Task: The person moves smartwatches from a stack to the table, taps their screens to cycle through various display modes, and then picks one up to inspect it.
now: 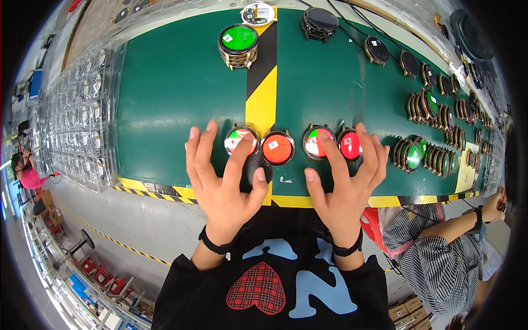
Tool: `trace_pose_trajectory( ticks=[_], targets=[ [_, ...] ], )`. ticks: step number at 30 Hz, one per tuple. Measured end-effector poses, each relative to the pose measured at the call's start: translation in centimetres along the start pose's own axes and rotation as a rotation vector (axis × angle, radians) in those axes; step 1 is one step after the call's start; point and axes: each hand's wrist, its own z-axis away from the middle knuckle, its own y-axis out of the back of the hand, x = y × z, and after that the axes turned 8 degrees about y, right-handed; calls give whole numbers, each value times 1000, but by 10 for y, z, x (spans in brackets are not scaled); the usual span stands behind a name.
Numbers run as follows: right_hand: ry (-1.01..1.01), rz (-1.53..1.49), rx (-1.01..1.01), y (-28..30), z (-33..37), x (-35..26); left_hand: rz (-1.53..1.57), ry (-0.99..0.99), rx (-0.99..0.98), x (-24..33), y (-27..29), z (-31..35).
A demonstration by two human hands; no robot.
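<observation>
Several round watch faces lie in a row in front of me, screens up. My left hand (224, 192) is spread, palm down, its index fingertip on or just above a watch face (233, 146) lit white, green and red. Beside it lies a watch face with an orange-red screen (279, 149) and a small white label. My right hand (347, 193) is spread likewise, with its index finger over another watch face (313, 144) showing green, white and red. A red-lit watch face (348, 146) is partly hidden behind that hand's fingers. Neither hand grips anything.
A stack of watch faces with a green screen on top (237, 39) stands far ahead; a dark-screened stack (320, 22) stands right of it. Rows of watch faces (413, 157) fill the right side. Clear plastic trays (82, 115) are at left. A co-worker's arm (451, 234) is at right.
</observation>
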Motion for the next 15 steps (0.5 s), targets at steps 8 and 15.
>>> trace_pose_trajectory(
  ticks=[8,15],
  targets=[
    [-49,-6,39,1,5,1,-66,-50,-11,2,2,1],
    [17,-14,36,-2,3,0,-43,18,7,2,1,0]
  ],
)
